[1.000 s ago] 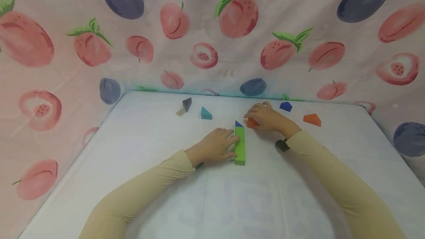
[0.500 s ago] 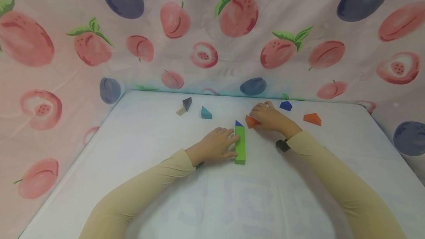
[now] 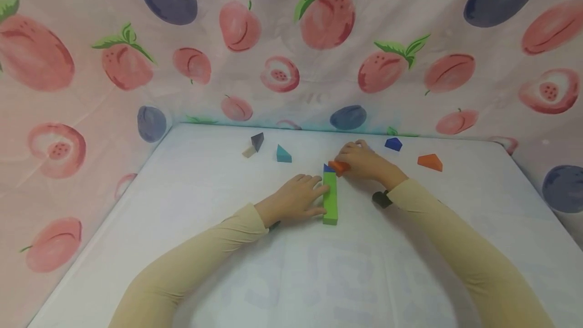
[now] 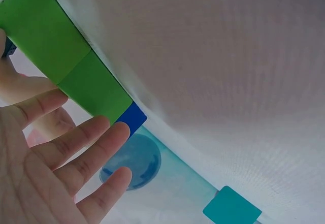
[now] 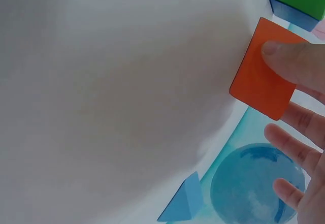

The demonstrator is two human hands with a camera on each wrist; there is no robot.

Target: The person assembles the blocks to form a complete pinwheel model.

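Note:
Two green blocks (image 3: 330,199) lie end to end in a row on the white table, and the left wrist view shows the seam between them. A small blue triangular block (image 3: 327,168) sits at their far end. My left hand (image 3: 295,199) rests against the row's left side, its fingers spread and fairly straight, one fingertip over the green top. To the right, my right hand (image 3: 361,161) pinches an orange block (image 3: 339,167) between thumb and fingers. In the head view that block overlaps the blue one's right side. The right wrist view shows the thumb flat on its orange face (image 5: 261,79).
Toward the back left lie a teal wedge (image 3: 284,154), a grey triangular block (image 3: 257,141) and a small beige piece (image 3: 248,152). Back right are a dark blue block (image 3: 393,144) and another orange block (image 3: 430,162). Fruit-printed cloth (image 3: 314,75) walls the table's back and sides.
My right hand has brought the orange block leftward from beside the row to the blue block at its far end. My left hand and the green blocks have stayed in place.

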